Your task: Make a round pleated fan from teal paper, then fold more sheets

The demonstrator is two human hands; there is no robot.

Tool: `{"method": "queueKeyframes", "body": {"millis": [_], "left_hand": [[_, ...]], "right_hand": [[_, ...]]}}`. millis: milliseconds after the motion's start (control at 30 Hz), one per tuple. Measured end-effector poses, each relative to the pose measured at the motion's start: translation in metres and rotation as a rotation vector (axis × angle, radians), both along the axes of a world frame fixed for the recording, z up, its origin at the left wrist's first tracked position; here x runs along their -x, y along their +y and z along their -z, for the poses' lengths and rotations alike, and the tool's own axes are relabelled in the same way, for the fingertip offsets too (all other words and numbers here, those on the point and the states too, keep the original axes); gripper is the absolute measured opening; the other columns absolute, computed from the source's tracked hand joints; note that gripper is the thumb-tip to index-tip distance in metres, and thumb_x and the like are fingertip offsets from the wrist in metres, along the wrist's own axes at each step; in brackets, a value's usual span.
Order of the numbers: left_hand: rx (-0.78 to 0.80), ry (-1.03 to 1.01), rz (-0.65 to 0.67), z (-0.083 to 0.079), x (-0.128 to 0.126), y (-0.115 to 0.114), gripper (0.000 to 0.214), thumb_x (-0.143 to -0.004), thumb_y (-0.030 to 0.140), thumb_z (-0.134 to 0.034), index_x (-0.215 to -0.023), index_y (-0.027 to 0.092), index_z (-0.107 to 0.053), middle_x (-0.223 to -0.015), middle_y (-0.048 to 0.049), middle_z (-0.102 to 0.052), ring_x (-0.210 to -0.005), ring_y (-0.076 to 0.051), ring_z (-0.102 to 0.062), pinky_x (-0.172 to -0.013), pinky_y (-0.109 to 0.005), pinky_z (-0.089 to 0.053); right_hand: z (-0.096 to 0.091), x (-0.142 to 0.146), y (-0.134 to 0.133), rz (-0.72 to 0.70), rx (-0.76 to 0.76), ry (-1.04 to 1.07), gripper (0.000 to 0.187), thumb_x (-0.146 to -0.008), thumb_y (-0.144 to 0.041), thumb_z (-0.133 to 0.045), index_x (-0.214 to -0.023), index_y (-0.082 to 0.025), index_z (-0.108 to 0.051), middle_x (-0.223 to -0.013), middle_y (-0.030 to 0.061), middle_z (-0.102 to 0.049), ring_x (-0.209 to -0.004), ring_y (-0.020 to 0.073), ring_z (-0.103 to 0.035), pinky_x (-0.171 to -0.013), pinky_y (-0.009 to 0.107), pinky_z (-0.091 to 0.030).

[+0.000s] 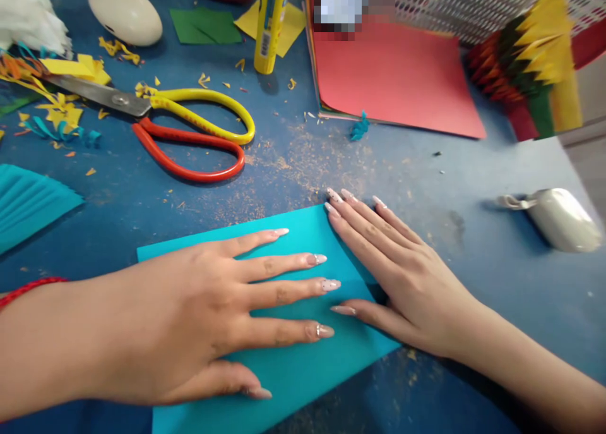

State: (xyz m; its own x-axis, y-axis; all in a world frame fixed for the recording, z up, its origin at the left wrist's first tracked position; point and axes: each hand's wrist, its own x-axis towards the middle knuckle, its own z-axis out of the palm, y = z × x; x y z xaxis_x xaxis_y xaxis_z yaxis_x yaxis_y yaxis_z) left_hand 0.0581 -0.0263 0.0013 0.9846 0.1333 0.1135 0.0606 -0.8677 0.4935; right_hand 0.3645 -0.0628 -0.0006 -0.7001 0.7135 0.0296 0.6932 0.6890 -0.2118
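Left hand (189,301) lying palm down on a teal paper sheet (288,371), grip spread wide, long-nailed fingers stretched toward the right and thumb low on the teal. Red cord bracelet (28,289) around the left wrist. Right hand (407,282) also palm down, angled in from the lower right, grip spread and flat, fingertips (334,197) reaching just past the sheet's top corner. No pinching by either grip, only flat contact with the paper.

Teal sheet tilted on a scuffed blue surface (426,162), under both hands, its lower edge running out of view. Up and to the left, beyond the sheet, scissors (189,137) with red and yellow loop handles, among yellow and teal paper scraps (59,112). At the left edge, a pleated teal paper fan (28,206). Farther back, a yellow glue stick (269,23) and salmon-red card (392,80) on a paper stack. Upper right, a pleated multicoloured paper fan (525,61) beside a perforated white basket (464,4). Near the right edge, a pale oval object (561,219) with a loop.
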Motion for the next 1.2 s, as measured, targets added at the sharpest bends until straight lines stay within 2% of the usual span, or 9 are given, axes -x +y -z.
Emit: {"method": "queueKeyframes", "body": {"millis": [100, 233, 433, 567, 667, 800, 900, 1000, 1200], "left_hand": [[0.041, 0.008, -0.017, 0.000, -0.001, -0.011, 0.059, -0.103, 0.053, -0.059, -0.157, 0.032, -0.052, -0.172, 0.0019, -0.035, -0.159, -0.026, -0.039, -0.134, -0.044, -0.028], [0.080, 0.034, -0.055, -0.003, -0.005, -0.029, 0.066, -0.100, 0.054, -0.065, -0.158, 0.028, -0.051, -0.171, -0.0005, -0.038, -0.158, -0.025, -0.039, -0.132, -0.041, -0.033], [0.040, 0.045, 0.020, -0.011, -0.008, -0.026, 0.066, -0.100, 0.052, -0.065, -0.158, 0.024, -0.051, -0.170, 0.0002, -0.038, -0.159, -0.021, -0.037, -0.133, -0.037, -0.032], [0.015, 0.050, 0.083, -0.013, -0.007, -0.023, 0.064, -0.099, 0.046, -0.063, -0.157, 0.021, -0.053, -0.166, 0.0060, -0.042, -0.159, -0.016, -0.037, -0.132, -0.031, -0.036], [0.021, 0.048, 0.118, -0.011, -0.006, -0.024, 0.062, -0.101, 0.043, -0.059, -0.158, 0.020, -0.051, -0.166, 0.0093, -0.040, -0.160, -0.013, -0.033, -0.134, -0.029, -0.031], [0.040, 0.012, 0.113, -0.007, -0.004, -0.024, 0.059, -0.101, 0.035, -0.054, -0.158, 0.020, -0.052, -0.165, 0.0092, -0.043, -0.161, -0.013, -0.032, -0.137, -0.030, -0.021], [0.046, -0.012, 0.110, -0.004, -0.003, -0.024, 0.061, -0.098, 0.028, -0.049, -0.159, 0.019, -0.051, -0.165, 0.0075, -0.044, -0.161, -0.013, -0.032, -0.136, -0.030, -0.019], [0.050, -0.030, 0.062, -0.005, -0.003, -0.026, 0.062, -0.097, 0.029, -0.050, -0.158, 0.018, -0.052, -0.165, 0.0065, -0.045, -0.160, -0.014, -0.032, -0.135, -0.027, -0.020], [0.041, -0.006, 0.088, -0.012, -0.005, -0.028, 0.054, -0.102, 0.035, -0.048, -0.155, 0.026, -0.057, -0.163, 0.0076, -0.049, -0.158, -0.012, -0.038, -0.134, -0.029, -0.027]], "right_hand": [[0.001, -0.001, -0.001, 0.004, -0.013, -0.010, 0.089, -0.106, -0.063, -0.043, -0.171, -0.011, -0.014, -0.175, 0.0179, -0.028, -0.164, 0.0324, -0.025, -0.132, 0.058, -0.027], [0.003, -0.004, 0.001, -0.050, -0.023, -0.032, 0.100, -0.102, -0.075, -0.036, -0.171, -0.008, -0.009, -0.176, 0.0191, -0.022, -0.166, 0.0329, -0.020, -0.133, 0.057, -0.024], [0.005, -0.006, 0.002, -0.059, -0.045, -0.015, 0.105, -0.098, -0.082, -0.034, -0.172, -0.011, -0.009, -0.178, 0.0166, -0.018, -0.165, 0.0340, -0.021, -0.134, 0.056, -0.022], [0.004, -0.007, 0.002, -0.072, -0.030, -0.006, 0.094, -0.104, -0.074, -0.027, -0.172, -0.011, -0.012, -0.178, 0.0142, -0.018, -0.165, 0.0328, -0.023, -0.134, 0.055, -0.022], [0.004, -0.007, 0.002, -0.062, -0.044, -0.007, 0.087, -0.107, -0.066, -0.030, -0.171, -0.010, -0.014, -0.178, 0.0139, -0.019, -0.165, 0.0323, -0.023, -0.134, 0.054, -0.023], [0.005, -0.006, 0.001, -0.059, -0.058, -0.015, 0.085, -0.107, -0.061, -0.037, -0.171, -0.010, -0.016, -0.178, 0.0135, -0.020, -0.164, 0.0315, -0.024, -0.135, 0.052, -0.023], [0.006, -0.006, -0.001, -0.025, -0.055, -0.009, 0.082, -0.106, -0.057, -0.042, -0.172, -0.015, -0.016, -0.178, 0.0085, -0.020, -0.164, 0.0292, -0.024, -0.137, 0.049, -0.021], [0.006, -0.005, -0.002, 0.012, -0.043, -0.014, 0.080, -0.105, -0.051, -0.043, -0.173, -0.021, -0.013, -0.178, 0.0039, -0.020, -0.164, 0.0280, -0.025, -0.136, 0.050, -0.023], [0.003, -0.002, -0.003, 0.005, -0.045, -0.038, 0.081, -0.104, -0.047, -0.044, -0.173, -0.020, -0.011, -0.178, 0.0059, -0.020, -0.163, 0.0311, -0.025, -0.134, 0.055, -0.026]]}}
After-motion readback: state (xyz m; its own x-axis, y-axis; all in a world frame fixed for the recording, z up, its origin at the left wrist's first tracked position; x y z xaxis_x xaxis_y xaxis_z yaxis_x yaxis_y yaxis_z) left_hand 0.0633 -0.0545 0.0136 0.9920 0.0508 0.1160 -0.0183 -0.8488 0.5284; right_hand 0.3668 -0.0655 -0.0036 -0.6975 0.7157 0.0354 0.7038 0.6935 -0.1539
